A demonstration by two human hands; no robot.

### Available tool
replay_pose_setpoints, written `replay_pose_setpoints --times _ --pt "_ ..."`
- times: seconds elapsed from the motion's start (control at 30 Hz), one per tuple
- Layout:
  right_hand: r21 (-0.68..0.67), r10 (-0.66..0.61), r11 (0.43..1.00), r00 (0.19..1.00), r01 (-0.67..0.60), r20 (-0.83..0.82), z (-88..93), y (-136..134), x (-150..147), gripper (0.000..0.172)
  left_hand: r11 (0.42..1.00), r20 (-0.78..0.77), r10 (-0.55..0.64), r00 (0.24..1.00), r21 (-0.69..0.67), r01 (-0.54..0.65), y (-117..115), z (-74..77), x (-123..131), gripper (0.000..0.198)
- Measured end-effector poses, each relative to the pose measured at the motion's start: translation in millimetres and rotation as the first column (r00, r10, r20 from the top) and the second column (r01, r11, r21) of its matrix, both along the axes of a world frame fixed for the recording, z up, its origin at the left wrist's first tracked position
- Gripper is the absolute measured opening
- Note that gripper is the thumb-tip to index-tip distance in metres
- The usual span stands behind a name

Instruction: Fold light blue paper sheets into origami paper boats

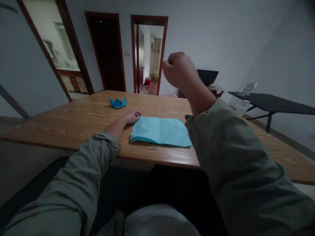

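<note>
Work in hand: judged from its creases, the light-blue paper sheet (162, 131) is at a folding or flattening step. The sheet lies near the middle of the near edge of the bench (93, 123), long side parallel to that edge. A vertical crease divides it at mid-length; its near edge lifts toward the left, exposing a darker blue strip.

Left hand (133, 116): located at the sheet's far-left corner, fingers curled. The grip is narrow; whether it pinches the paper or only steadies it cannot be told.

Right hand (179, 69): raised above the bench, apart from the sheet. The grip is closed into a fist; no object is visible in it.

Next move: appears to call for lowering the right hand to the sheet while the left hand secures the corner.

Count:
- Paper sheet: one.
- Folded blue paper piece (117, 103) with upturned points: one, toward the bench's far-left corner.
- Dark object (187, 117), partly hidden by the right sleeve (221, 141): one, unidentified.
- Hands: two.
</note>
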State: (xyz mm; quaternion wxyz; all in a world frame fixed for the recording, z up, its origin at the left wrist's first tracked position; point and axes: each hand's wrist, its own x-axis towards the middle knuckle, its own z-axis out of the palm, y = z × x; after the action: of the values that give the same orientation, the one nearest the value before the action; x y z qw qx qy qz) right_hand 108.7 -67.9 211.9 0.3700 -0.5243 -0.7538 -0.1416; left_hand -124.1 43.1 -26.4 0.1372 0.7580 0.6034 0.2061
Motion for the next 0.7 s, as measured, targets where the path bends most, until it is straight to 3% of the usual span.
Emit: replay_pose_setpoints --times 0.03,0.1,0.2,0.3,0.37,0.47,0.6,0.7 --pt "-0.050 0.029 0.998 0.999 -0.028 0.022 -3.0 9 -13 0.043 1.000 0.008 -0.001 1.000 -0.005 0.001 0 -0.2 0 0.036" --pt "-0.149 0.064 0.987 0.997 -0.058 0.034 -29.6 36 -31 0.046 1.000 0.028 -0.001 1.000 -0.010 0.002 1 -0.5 0 0.035" --pt "-0.270 0.031 0.963 0.997 -0.009 0.075 -107.0 75 -35 0.043 1.000 0.047 -0.006 0.999 0.015 0.005 2 -1.3 -1 0.033" --pt "-0.487 -0.065 0.864 0.987 0.131 0.149 -189.0 95 -23 0.040 0.999 0.068 -0.039 0.997 0.021 0.038 4 -3.3 -2 0.029" --pt "-0.514 -0.115 0.839 0.982 0.175 0.147 -225.2 98 -15 0.042 0.999 0.088 -0.052 0.995 0.008 0.051 6 -5.5 -3 0.025" --pt "-0.494 -0.087 0.856 0.985 0.151 0.151 -244.6 96 -12 0.045 1.000 0.139 -0.026 0.990 -0.001 0.026 9 -7.6 -3 0.025" --pt "-0.505 -0.097 0.850 0.986 0.153 0.136 -237.6 95 -11 0.047 0.989 0.259 0.139 0.956 0.012 -0.147 8 2.9 1 0.029" --pt "-0.508 -0.096 0.848 0.986 0.153 0.136 -232.3 92 -5 0.045 0.940 0.366 0.226 0.903 0.162 -0.301 7 22.6 8 0.019"
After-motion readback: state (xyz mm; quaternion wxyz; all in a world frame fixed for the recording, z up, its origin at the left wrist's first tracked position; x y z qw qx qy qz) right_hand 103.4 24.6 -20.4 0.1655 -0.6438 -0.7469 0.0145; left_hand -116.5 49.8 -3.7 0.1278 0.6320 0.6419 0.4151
